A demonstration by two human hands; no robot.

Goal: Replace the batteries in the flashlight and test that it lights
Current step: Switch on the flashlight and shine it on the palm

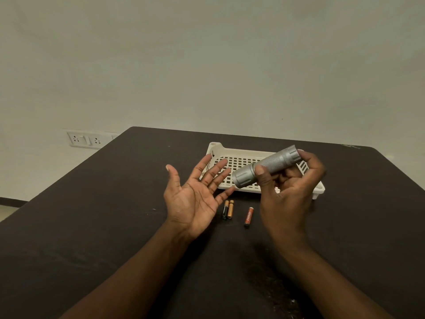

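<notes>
My right hand [287,192] grips a silver metal flashlight [268,165] above the table, thumb on its knurled barrel and fingers curled behind it. The flashlight lies tilted, one end toward my left hand and the other up to the right. My left hand [195,194] is held palm up with fingers spread, just left of the flashlight's near end and holding nothing. On the table below lie two gold-and-black batteries [227,209] side by side, and an orange battery [248,216] a little to their right.
A white perforated plastic tray [239,157] stands on the dark table [115,215] behind my hands. A wall socket panel [86,139] is on the wall beyond the table's left far corner. The table's far edge lies just past the tray.
</notes>
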